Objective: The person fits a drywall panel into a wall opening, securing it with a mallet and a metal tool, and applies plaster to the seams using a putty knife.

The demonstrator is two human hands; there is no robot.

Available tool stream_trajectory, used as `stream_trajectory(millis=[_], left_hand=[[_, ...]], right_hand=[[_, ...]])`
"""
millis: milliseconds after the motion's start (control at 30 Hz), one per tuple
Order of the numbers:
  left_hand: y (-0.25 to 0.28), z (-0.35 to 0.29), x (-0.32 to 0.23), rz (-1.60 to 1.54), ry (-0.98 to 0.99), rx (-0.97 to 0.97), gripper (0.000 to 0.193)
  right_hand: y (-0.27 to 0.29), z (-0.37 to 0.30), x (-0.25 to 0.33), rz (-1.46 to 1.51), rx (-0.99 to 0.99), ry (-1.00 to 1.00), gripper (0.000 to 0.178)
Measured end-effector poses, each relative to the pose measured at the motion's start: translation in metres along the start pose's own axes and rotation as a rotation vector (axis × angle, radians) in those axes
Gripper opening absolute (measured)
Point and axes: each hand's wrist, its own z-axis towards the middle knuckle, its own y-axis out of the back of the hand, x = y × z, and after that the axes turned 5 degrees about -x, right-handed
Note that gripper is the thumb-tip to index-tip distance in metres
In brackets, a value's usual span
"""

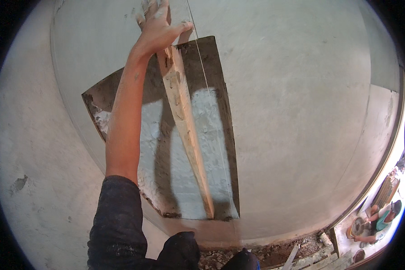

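Observation:
My left hand is raised high against a pale plastered wall, its fingers spread and its thumb stretched out to the right. Just below the palm is the upper end of a long wooden batten, which slants down to the lower edge of a rough-edged grey patch. Whether the palm presses on the batten is hidden. A thin string runs down past the thumb and across the patch, right of the batten. My right hand is out of view.
Another wall surface curves along the left. Rubble and loose boards lie along the wall's foot. At the lower right, beyond an edge, another person sits or crouches by a round basin holding grey material.

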Motion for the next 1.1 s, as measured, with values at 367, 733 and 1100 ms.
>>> stream_trajectory(millis=[367, 733, 1100], left_hand=[[0.011, -0.001, -0.023, -0.298, 0.064, -0.169, 0.078], [0.022, -0.028, -0.023, -0.215, -0.075, -0.303, 0.068], [0.045, -0.145, -0.044, -1.093, 0.186, -0.455, 0.043]], right_hand=[[0.051, -0.055, 0.015, 0.198, -0.192, -0.136, 0.061], [0.048, -0.083, 0.021, 0.316, -0.257, -0.160, 0.048], [0.071, -0.065, 0.074, 0.064, -0.403, 0.214, 0.040]])
